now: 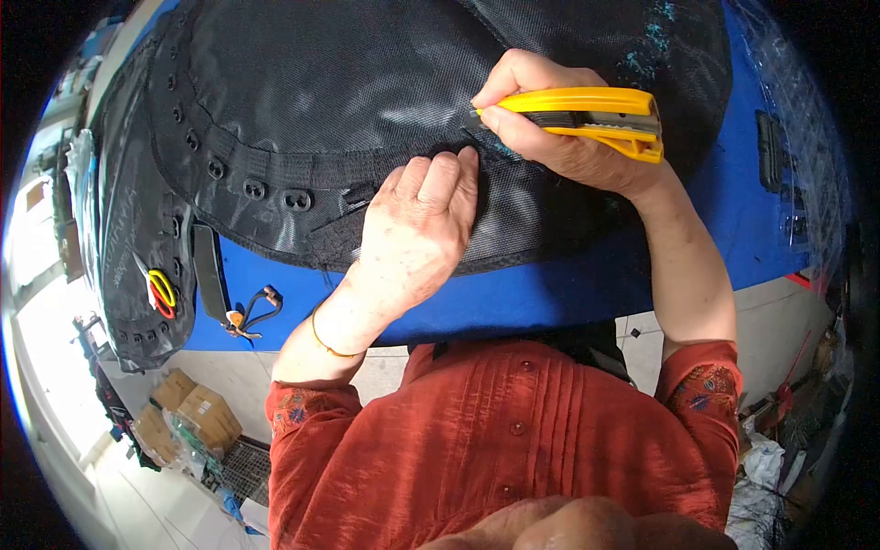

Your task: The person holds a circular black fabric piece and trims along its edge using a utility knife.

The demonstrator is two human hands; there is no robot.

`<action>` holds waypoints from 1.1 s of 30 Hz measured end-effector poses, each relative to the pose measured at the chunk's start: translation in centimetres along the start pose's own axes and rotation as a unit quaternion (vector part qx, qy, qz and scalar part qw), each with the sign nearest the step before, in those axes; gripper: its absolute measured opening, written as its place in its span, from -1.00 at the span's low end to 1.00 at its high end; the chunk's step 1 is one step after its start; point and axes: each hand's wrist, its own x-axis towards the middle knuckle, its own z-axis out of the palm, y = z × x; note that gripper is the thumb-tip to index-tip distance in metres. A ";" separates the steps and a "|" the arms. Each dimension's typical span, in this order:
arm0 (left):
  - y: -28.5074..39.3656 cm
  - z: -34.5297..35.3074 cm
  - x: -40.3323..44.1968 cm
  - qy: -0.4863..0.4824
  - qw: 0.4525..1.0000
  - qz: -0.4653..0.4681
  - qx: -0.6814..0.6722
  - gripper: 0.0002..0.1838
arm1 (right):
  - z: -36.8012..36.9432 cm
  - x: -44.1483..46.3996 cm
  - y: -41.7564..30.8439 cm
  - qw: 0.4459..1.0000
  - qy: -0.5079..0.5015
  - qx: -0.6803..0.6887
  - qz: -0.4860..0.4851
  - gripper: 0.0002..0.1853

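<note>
Black mesh fabric [321, 82] with a webbing strip and several black eyelets along its curved edge lies over the blue table [367, 307]. My left hand [422, 215] presses down on the webbing, its fingers bent and held together; whether anything is pinched under them is hidden. Just to its right, my right hand [559, 119] grips a yellow utility knife [623, 115], whose front end points left at the fabric near my left fingertips. Light blue marks show on the mesh at the upper right and beside the knife tip.
Scissors with red and yellow handles [162, 293] lie on black fabric at the left. A black strap-like object [211, 273] and a small cord [261, 312] rest near the table's front edge. Clear plastic [807, 137] lies at the right. Cardboard boxes [206, 417] stand on the floor, lower left.
</note>
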 end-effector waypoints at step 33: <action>0.0 0.1 0.0 0.009 1.000 0.000 -0.004 -0.52 | 0.0 -0.3 0.4 0.998 -0.028 -0.045 -0.020 -0.83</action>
